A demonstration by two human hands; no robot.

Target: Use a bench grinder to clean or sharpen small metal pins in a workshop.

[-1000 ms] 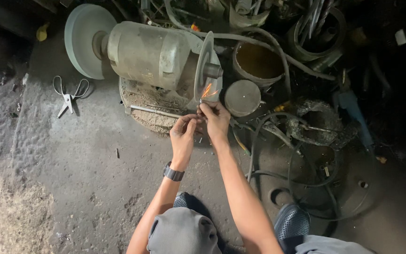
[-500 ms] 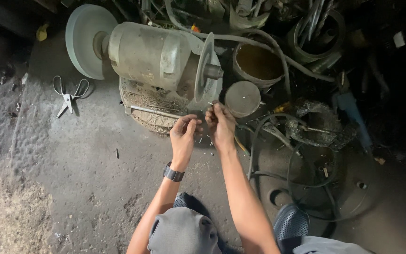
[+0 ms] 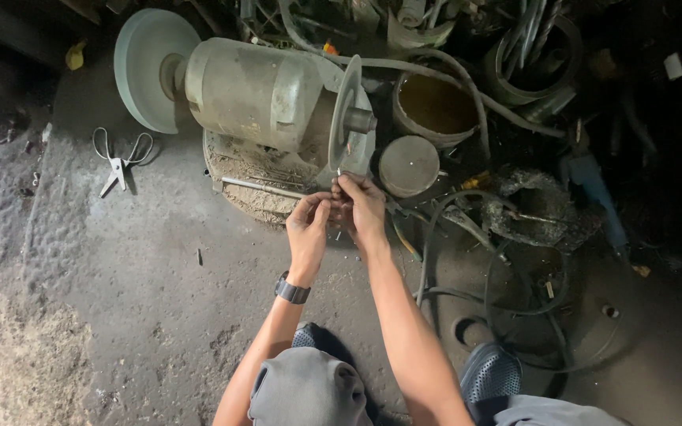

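Metal sliver (image 3: 339, 173) pinched in right hand (image 3: 363, 207), left hand (image 3: 309, 229) fingers closed beside it, grinder wheel (image 3: 349, 118) just above.

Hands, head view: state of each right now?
Left hand: fingers pinched together beside the right hand; what they hold cannot be told.
Right hand: fingers closed on a small thin metal piece just below the grinder's wheel.

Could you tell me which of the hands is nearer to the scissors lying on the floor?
Left. The left hand is on the scissors' side, though well apart from them; the right hand sits farther off, below the grinder's thin wheel.
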